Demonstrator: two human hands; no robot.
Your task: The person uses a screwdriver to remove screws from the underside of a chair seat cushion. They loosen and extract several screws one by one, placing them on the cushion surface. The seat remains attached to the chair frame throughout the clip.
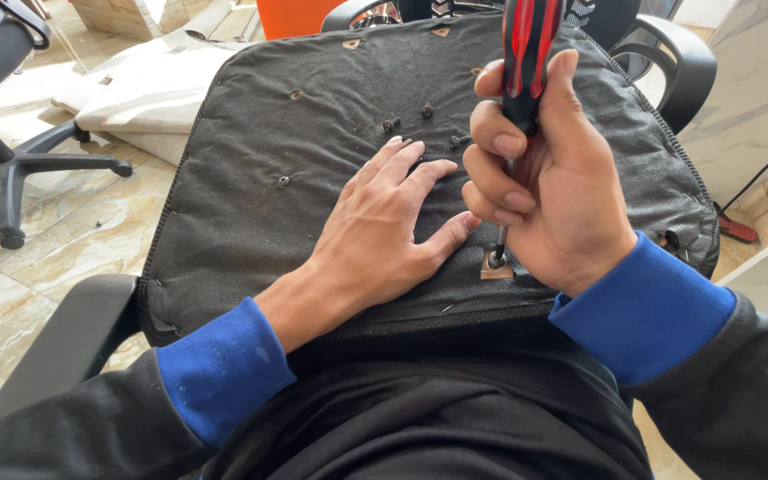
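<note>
An upturned chair seat [251, 151], covered in black fabric, fills the middle of the frame. Several dark screws [427, 111] are seen lying loose on it in the upper middle. Beneath it a marbled tile floor [55, 240] is seen at left, where a black chair base [11, 169] and pale cushions [148, 89] rest.

screwdriver [526, 62]: handle top is running off the upper edge
screw under the tip: too tiny, right hand [553, 196] is shading it
</note>
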